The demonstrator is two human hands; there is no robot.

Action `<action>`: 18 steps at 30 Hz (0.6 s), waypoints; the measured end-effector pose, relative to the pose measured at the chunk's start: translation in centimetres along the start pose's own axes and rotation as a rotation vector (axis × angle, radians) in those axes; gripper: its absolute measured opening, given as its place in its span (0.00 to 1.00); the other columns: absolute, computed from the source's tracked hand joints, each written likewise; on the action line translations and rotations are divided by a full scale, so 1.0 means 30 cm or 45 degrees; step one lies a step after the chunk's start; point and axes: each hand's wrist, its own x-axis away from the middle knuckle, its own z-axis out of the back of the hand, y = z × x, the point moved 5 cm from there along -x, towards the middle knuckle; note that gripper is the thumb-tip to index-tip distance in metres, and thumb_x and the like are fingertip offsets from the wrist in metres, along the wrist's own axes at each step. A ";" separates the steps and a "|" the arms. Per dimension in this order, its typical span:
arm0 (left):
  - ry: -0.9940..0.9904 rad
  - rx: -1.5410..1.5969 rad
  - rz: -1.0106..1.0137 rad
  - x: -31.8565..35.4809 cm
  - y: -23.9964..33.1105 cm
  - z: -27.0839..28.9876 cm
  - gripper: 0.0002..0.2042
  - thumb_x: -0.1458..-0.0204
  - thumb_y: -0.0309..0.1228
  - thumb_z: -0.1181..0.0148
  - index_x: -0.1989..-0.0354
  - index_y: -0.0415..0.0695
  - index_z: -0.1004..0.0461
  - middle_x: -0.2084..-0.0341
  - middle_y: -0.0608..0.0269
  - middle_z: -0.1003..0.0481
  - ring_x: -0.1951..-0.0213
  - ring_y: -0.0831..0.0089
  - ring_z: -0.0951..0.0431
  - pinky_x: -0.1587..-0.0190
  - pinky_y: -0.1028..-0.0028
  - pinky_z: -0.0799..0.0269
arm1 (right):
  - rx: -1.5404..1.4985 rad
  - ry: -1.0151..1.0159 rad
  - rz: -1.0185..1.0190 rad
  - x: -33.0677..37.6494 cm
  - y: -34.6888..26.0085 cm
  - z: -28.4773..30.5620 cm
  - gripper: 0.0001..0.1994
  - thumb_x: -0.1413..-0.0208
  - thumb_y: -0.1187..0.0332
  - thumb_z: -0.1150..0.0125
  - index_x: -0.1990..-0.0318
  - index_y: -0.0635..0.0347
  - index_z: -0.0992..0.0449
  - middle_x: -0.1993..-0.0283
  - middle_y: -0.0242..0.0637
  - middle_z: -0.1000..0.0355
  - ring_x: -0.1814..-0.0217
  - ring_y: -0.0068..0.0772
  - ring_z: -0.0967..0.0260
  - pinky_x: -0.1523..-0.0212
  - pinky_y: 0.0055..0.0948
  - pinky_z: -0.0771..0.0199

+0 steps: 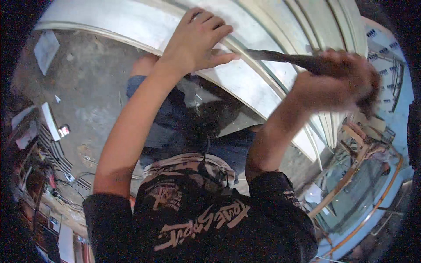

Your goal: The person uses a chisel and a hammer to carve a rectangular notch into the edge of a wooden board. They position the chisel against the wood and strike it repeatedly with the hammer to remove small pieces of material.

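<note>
Long white panels (131,24) with pale raised edge strips lie across the top of the view, in front of my body. My left hand (197,41) rests on them, fingers apart and partly bent over a strip, thumb stretched out to the right. In my right hand (342,81) is a long dark tool (280,57) with a narrow blade-like end; motion blur hides its exact kind. Its tip points left and meets or nearly meets the strip just right of my left thumb. My right fingers are wrapped round its thicker end.
Grey concrete floor (92,101) shows at the left, with a white offcut (47,50) and a narrow white strip (51,122). Cables and clutter (52,175) lie at the far left. On the right are a wooden frame piece (342,184) and a blue curved surface (372,219).
</note>
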 end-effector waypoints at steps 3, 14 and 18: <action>-0.035 0.004 -0.089 -0.022 0.051 0.011 0.33 0.55 0.62 0.39 0.46 0.50 0.26 0.54 0.62 0.23 0.46 0.64 0.27 0.33 0.49 0.52 | -0.131 0.266 0.082 0.021 -0.048 -0.062 0.07 0.45 0.73 0.38 0.72 0.61 0.31 0.79 0.34 0.34 0.85 0.23 0.35 0.85 0.21 0.33; -0.087 0.162 -0.114 -0.114 0.161 -0.087 0.18 0.42 0.45 0.44 0.54 0.42 0.27 0.75 0.49 0.23 0.67 0.47 0.22 0.62 0.55 0.28 | 0.164 -0.089 0.333 0.015 -0.112 -0.039 0.10 0.46 0.68 0.33 0.62 0.64 0.26 0.67 0.33 0.27 0.57 0.31 0.31 0.53 0.35 0.32; -0.116 0.196 -0.064 -0.112 0.167 -0.090 0.16 0.42 0.45 0.44 0.60 0.44 0.27 0.76 0.50 0.24 0.71 0.47 0.24 0.66 0.54 0.31 | 0.170 -0.199 0.196 0.022 0.117 0.221 0.26 0.45 0.52 0.36 0.51 0.65 0.29 0.54 0.45 0.31 0.48 0.44 0.35 0.45 0.40 0.36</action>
